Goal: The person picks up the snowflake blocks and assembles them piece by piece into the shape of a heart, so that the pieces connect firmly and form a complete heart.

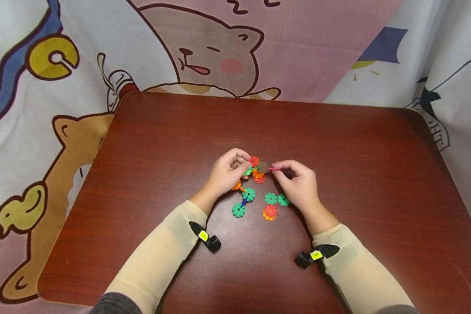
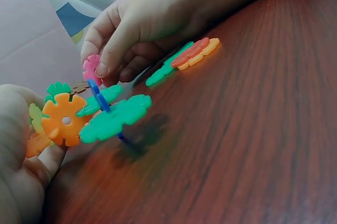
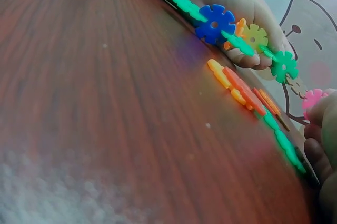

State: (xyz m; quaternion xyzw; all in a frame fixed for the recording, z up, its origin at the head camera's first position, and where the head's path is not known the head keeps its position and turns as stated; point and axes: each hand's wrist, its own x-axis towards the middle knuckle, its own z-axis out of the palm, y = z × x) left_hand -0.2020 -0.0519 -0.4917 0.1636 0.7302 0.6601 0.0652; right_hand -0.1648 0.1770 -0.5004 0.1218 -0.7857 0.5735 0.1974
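Note:
A chain of notched plastic snowflake discs hangs from my left hand (image 1: 228,171), whose fingers and thumb pinch it near the middle. Its lower end has a blue disc (image 3: 215,23) slotted between two green discs (image 1: 238,210). Orange (image 2: 66,119) and yellow (image 3: 255,37) discs sit closer to the fingers. Toward the right, the chain runs through green to a brown disc (image 1: 263,167). My right hand (image 1: 298,183) pinches a pink disc (image 3: 314,98) between thumb and forefinger, at the brown disc's edge. Whether their slots are engaged, I cannot tell.
On the brown table (image 1: 337,144) lie two loose green discs (image 1: 271,198) and a red disc on an orange one (image 1: 270,212), near the right hand. More red and orange discs (image 1: 259,179) lie beneath the chain. A printed cloth (image 1: 298,52) hangs behind the table.

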